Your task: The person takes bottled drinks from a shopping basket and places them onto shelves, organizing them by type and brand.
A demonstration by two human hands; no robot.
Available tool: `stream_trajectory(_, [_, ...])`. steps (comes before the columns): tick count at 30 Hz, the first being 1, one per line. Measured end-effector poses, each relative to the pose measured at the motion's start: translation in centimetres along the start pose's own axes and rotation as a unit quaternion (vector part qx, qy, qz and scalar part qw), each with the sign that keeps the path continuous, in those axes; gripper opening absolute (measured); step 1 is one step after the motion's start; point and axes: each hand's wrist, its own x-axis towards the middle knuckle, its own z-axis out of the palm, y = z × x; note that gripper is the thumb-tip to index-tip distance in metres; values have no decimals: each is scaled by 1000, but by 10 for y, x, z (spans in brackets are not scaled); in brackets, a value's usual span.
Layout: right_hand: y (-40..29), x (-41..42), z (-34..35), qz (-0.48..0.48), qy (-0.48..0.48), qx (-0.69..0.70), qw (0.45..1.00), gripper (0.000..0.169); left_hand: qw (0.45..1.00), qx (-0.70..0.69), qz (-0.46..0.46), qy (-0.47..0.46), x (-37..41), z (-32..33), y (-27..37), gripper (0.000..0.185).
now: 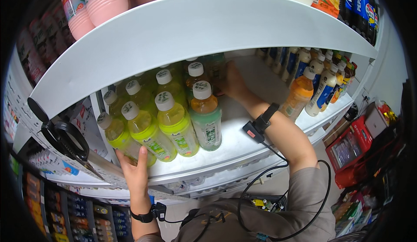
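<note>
My left hand [134, 167] is around the lower part of the front-left drink bottle [118, 136], which has a white cap and a yellow-green label. Its thumb and fingers lie on opposite sides of that bottle. Similar bottles [177, 128] stand upright in rows beside it. At the right end of the front row is a tea bottle [206, 124] with a green label and amber liquid. Behind it, my right hand [232, 82] reaches deep under the upper shelf, against a shaded green-labelled bottle [216, 67]. Those fingers are partly hidden, so their grip is unclear.
The white upper shelf edge [208, 24] curves low over the bottles. On the right stand an orange drink bottle [298, 94] and several cream-coloured ones [322, 89]. Black scissors [70, 139] hang at the left post. A cable [242, 193] loops from my right wrist.
</note>
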Motion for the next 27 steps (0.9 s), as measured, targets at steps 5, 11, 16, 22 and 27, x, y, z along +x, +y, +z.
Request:
stream_trajectory(5, [-5,1,3,-9,-35,40,999,24,1000,4,-5,7,-1,-5,-6,72])
stream_trajectory(11, [18,10,13,-78,4,52,996,13,1000,-3,0,10,0,2,-1,73])
stream_trajectory(16, [1,9,-2,-56,-91,91,990,56,1000,-5,-8,14,-1,-1,-1,74])
stream_trajectory(22, [21,33,4,28,59,3,998,56,1000,9,-8,12,-1,-5,-4,75])
stream_trajectory(27, [50,64,14,-17,21,96,995,59,1000,-2,-6,-2,2,1,-1,74])
